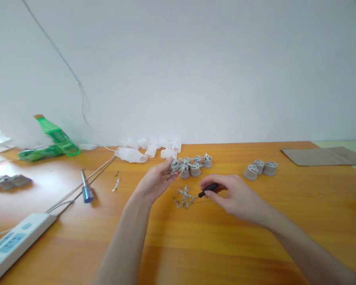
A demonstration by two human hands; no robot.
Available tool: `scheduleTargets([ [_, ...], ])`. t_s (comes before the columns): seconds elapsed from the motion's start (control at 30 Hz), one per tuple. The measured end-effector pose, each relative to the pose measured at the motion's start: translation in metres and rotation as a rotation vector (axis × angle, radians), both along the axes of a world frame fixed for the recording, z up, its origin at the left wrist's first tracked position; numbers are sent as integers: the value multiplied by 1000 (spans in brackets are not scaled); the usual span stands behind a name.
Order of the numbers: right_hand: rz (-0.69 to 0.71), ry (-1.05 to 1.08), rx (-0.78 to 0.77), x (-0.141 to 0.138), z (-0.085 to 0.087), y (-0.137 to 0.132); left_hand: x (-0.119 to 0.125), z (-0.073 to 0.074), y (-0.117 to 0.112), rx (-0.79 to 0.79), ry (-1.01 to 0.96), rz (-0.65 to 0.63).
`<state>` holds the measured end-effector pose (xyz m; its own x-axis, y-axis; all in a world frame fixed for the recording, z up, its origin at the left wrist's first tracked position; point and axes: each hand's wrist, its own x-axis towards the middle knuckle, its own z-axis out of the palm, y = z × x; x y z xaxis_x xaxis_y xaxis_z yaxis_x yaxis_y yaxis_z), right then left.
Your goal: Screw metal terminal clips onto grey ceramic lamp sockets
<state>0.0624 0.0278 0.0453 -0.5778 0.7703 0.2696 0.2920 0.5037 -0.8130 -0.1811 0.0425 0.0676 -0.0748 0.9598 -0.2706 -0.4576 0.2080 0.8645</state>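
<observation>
My left hand (156,183) pinches a small grey ceramic lamp socket (176,166) at its fingertips, with a metal clip hanging from the socket. My right hand (233,196) grips a small black-handled screwdriver (210,190), its thin shaft pointing left. The shaft tip sits just above a heap of metal terminal strips (184,197) lying on the wooden table (178,245). Between my hands and slightly beyond stands a cluster of several more ceramic sockets (195,169), some with metal parts attached.
Three sockets (259,168) stand to the right, near a cardboard sheet (323,156). White foam netting (133,154) lies along the wall. Further left are a blue-handled screwdriver (87,194), a green bottle (57,140), and a power strip (14,245) with cables.
</observation>
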Motion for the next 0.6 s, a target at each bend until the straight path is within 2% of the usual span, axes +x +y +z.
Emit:
scheduleTargets([
  [0.2,-2,-26,51,0,-1,0,4,1,0,5,15,-29],
  [0.37,-52,22,95,8,9,1,11,-4,0,-47,-35,-52],
  [0.47,-120,109,122,16,19,2,16,-10,1,-112,-107,-90],
  [0.6,-196,327,87,23,31,3,26,-14,2,-186,-201,-142],
])
